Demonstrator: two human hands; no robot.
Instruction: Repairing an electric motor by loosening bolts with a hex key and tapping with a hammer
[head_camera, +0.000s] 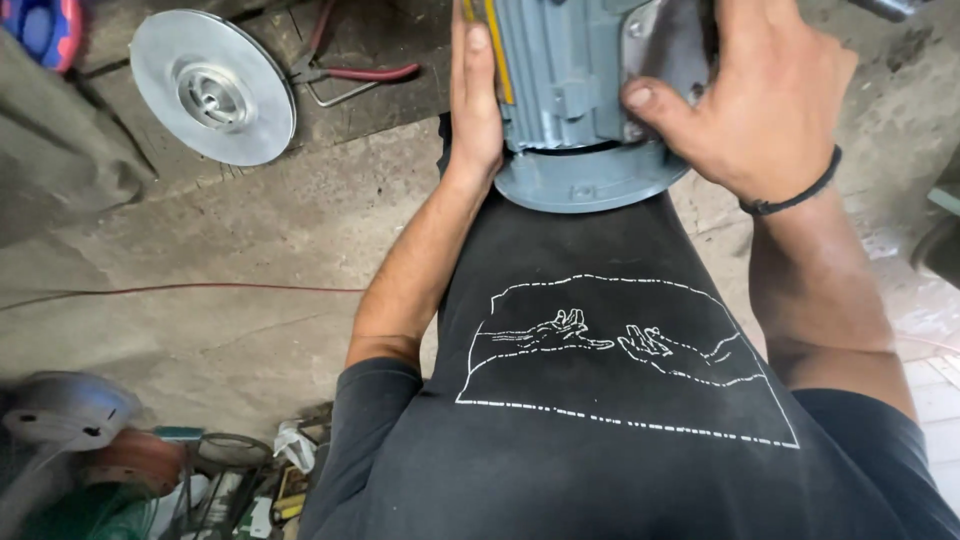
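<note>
The motor (575, 90), judged heavy and rigid, is being gripped on both sides by the left hand (475, 105) and right hand (765, 95), closed round its finned casing.

The grey motor (585, 95) runs off the top edge, so only its lower body and round flange show. The left hand (475, 100) loses its fingertips past that edge, and the right hand (765, 95) covers the motor's right side, its fingers hidden behind the casing. The red-handled pliers (345, 60) are cut at the top. A blue thing (40, 30) in the corner is too cropped to name. The clutter (130, 470) at lower left is blurred beyond telling.
</note>
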